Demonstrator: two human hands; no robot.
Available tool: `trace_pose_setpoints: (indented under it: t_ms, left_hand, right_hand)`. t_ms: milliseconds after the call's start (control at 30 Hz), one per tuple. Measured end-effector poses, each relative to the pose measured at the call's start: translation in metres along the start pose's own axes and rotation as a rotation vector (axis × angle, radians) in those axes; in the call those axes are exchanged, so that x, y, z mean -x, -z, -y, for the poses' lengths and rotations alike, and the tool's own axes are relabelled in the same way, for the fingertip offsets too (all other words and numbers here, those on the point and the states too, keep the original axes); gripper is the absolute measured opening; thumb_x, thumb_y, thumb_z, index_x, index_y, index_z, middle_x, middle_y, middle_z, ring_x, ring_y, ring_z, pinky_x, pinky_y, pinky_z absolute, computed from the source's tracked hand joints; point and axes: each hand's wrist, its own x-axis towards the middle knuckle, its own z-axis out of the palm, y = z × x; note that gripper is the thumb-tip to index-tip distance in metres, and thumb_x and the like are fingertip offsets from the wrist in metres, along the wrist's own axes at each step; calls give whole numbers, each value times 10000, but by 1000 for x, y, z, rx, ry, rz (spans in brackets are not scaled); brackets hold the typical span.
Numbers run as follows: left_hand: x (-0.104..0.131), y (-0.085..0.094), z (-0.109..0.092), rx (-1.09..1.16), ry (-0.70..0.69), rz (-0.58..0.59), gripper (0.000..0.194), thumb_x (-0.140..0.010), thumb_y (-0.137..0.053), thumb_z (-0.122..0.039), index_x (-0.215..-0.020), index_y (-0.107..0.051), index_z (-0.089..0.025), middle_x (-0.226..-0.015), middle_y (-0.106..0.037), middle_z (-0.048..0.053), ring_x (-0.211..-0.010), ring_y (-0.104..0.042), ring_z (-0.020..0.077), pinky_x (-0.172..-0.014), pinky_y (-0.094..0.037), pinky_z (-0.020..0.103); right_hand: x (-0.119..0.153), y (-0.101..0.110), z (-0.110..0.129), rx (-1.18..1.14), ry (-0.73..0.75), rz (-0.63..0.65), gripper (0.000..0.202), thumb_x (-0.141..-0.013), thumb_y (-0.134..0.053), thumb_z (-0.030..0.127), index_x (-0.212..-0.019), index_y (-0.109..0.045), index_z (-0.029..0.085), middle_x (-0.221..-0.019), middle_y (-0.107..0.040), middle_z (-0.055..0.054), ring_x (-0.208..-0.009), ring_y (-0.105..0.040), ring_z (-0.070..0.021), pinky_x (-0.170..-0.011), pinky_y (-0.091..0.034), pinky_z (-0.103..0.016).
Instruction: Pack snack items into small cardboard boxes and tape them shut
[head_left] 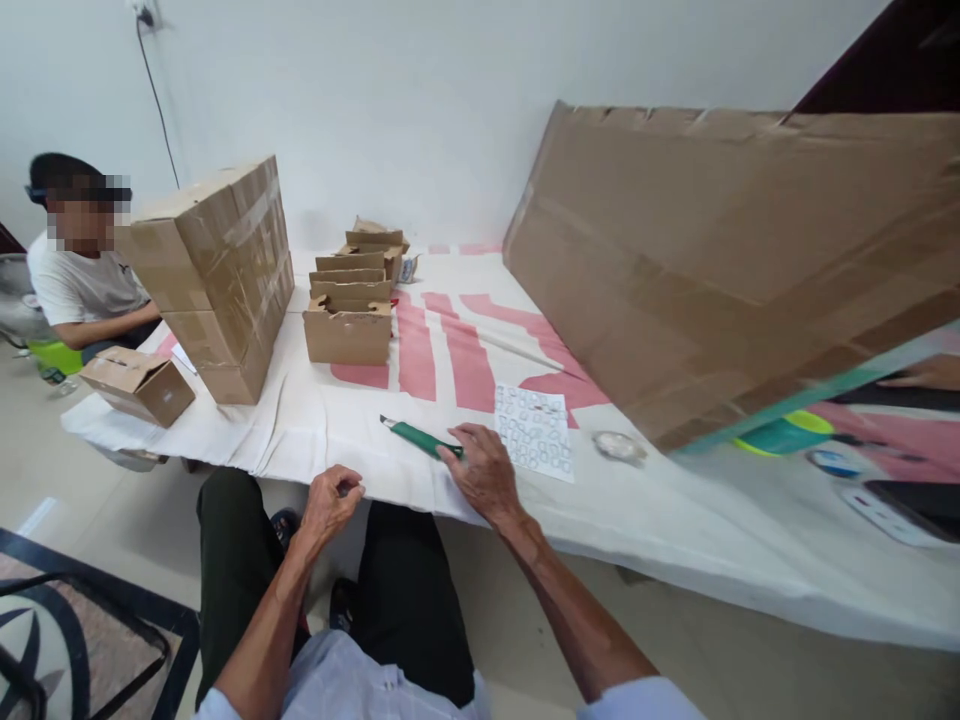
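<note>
My right hand (484,470) rests on the white cloth-covered table (315,430), its fingers on the near end of a green utility knife (416,438) whose blade end points left. My left hand (330,500) hangs loosely curled just off the table's front edge, above my knees, with nothing seen in it. A white sheet of round stickers (534,430) lies just right of my right hand. A roll of clear tape (619,446) lies further right.
A big flat cardboard sheet (720,260) leans over the table's right half. A row of small open cartons (349,325) stands mid-table, a tall taped box (217,275) and a small box (139,385) at left. A seated person (82,270) is far left.
</note>
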Motion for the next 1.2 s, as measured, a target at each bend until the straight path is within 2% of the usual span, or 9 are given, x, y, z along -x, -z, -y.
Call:
trace_pose_setpoints:
  t_ms: [167, 333, 433, 533, 667, 767, 833, 933, 1200]
  left_hand:
    - [-1, 5, -2, 25, -46, 2, 167, -835, -689, -321, -720, -713, -202, -756, -726, 32, -710, -664, 172, -696, -529, 292]
    - [-4, 18, -1, 7, -78, -74, 377, -933, -617, -446, -643, -614, -206, -704, -665, 27, -642, -599, 163, -641, -497, 300]
    - [-6, 45, 7, -57, -67, -235, 311, -962, -580, -442, -759, -647, -217, -828, -699, 59, -780, -664, 217, -734, -546, 350]
    - [-13, 105, 13, -171, -36, -495, 273, -928, -645, -420, -1103, -684, -214, -1226, -694, 158, -1211, -644, 331, -997, -553, 477]
    - [-35, 232, 11, -648, 66, -833, 749, -857, -797, -435, -1502, -519, -174, -1615, -463, 242, -1579, -356, 397, -1283, -339, 593]
    - [-60, 316, 8, -912, 287, -737, 914, -817, -865, -460, -1590, -465, -178, -1737, -300, 260, -1632, -248, 454, -1270, -340, 641]
    - [-75, 349, 11, -1012, 413, -577, 911, -837, -852, -499, -1607, -469, -199, -1774, -241, 253, -1634, -209, 506, -1234, -358, 695]
    - [-85, 364, 22, -1066, 477, -401, 746, -929, -751, -493, -1589, -517, -237, -1743, -329, 234, -1610, -263, 505, -1190, -407, 706]
    - [-63, 349, 37, -1090, 376, -390, 366, -1042, -543, -393, -1343, -735, -309, -1496, -588, 151, -1500, -396, 426, -1162, -461, 626]
  right_hand:
    - [0, -26, 15, 69, -23, 191, 216, -1003, -601, 292, -1164, -703, 190, -1132, -733, -134, -1050, -623, -302, -885, -471, -404]
    - [5, -33, 16, 118, -33, 159, 216, -1007, -578, 249, -1191, -669, 181, -1127, -729, -129, -1042, -614, -296, -873, -441, -389]
    - [8, -32, 15, 111, -4, 141, 215, -1006, -567, 243, -1192, -657, 183, -1124, -727, -128, -1039, -614, -293, -874, -441, -389]
    - [15, -31, 13, 101, 12, 123, 207, -1009, -554, 259, -1176, -651, 185, -1110, -724, -132, -1027, -618, -298, -871, -448, -399]
    - [23, -32, 7, 108, 31, 111, 225, -1019, -544, 305, -1174, -648, 178, -1100, -720, -143, -1006, -626, -312, -838, -456, -409]
    - [24, -31, 5, 126, 33, 135, 226, -1010, -546, 315, -1154, -654, 179, -1075, -721, -147, -975, -626, -319, -803, -454, -409]
    - [24, -30, 6, 139, 32, 142, 228, -1005, -546, 318, -1145, -657, 177, -1056, -721, -149, -955, -625, -321, -786, -452, -410]
    - [24, -28, 7, 155, 49, 129, 235, -1007, -542, 332, -1138, -658, 175, -1042, -719, -149, -939, -625, -323, -771, -448, -409]
    - [24, -27, 6, 182, 100, 99, 234, -1030, -523, 348, -1126, -650, 177, -1015, -722, -141, -919, -634, -319, -763, -449, -397]
